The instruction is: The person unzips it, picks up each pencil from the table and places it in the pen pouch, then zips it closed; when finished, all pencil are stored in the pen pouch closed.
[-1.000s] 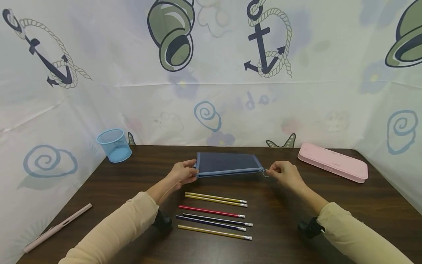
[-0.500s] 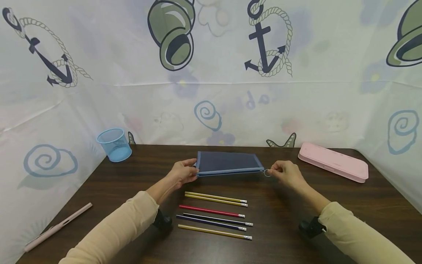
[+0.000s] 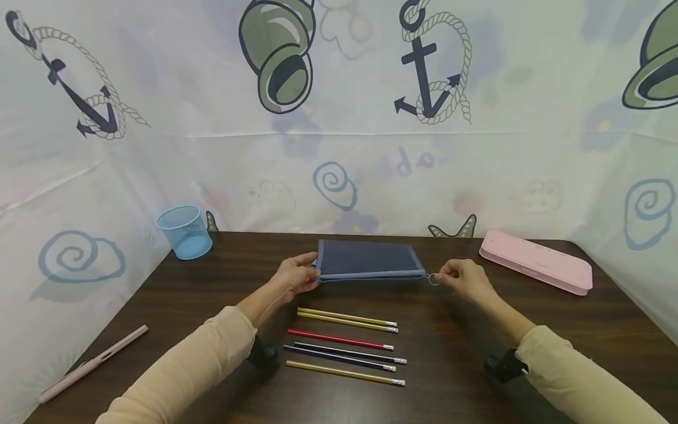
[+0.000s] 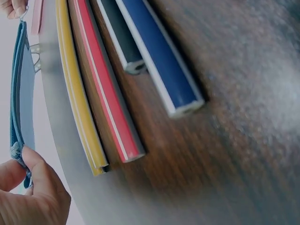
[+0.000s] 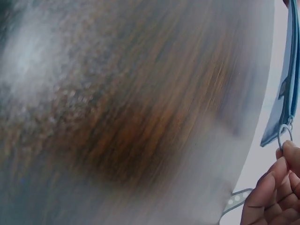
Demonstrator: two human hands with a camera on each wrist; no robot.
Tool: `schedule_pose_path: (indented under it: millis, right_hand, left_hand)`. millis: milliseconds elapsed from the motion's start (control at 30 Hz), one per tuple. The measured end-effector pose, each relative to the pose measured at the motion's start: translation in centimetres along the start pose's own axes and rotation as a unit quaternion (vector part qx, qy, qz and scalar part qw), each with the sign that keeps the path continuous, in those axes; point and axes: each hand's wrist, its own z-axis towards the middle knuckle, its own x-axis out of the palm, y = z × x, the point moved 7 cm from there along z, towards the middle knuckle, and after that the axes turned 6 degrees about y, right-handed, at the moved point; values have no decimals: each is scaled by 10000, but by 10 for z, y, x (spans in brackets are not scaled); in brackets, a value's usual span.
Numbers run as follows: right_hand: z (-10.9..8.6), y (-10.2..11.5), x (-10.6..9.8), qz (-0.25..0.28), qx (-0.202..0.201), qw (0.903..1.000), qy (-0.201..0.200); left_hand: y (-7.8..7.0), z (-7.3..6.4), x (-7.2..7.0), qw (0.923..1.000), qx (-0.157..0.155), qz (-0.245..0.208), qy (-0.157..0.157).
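If the ring (image 5: 279,135) is yanked, the pouch (image 3: 369,258) may be dislodged
Held at left by left grip (image 3: 294,277); ring pinched by right grip (image 3: 466,279)

A white cloth (image 3: 339,147), printed with navy anchors (image 3: 422,76) and blue spirals (image 3: 335,185), rose along the far, left and right edges of the dark wood-grained worktop (image 3: 450,365).

A blue mesh pencil cup (image 3: 184,234) stands at the far left corner of the desk (image 3: 228,277), and a pink pencil case (image 3: 535,262) lies near the far right corner. A slim pink pen-like tool (image 3: 95,363) slants along the left edge, while six eraser-tipped pencils (image 3: 341,340) lie side by side toward the near edge. Beyond the far edge hangs white cloth (image 3: 238,165) printed with navy anchors (image 3: 422,76).
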Motion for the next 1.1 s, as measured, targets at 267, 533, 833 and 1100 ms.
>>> schedule_pose_path:
  millis: [267,533,833,1100]
  right_hand:
    - [2,1,6,173,94,9996,211]
    - [15,6,17,955,78,9953,122]
    - [19,-7,28,1924,1024,9747,494]
    - [17,-10,31,2595,1443,9533,553]
  left_hand:
    - [0,1,2,9996,278,-87,64]
    - [5,4,7,9995,303,-24,102]
    - [4,6,11,9990,325,85,290]
    - [3,8,11,9991,316,145,230]
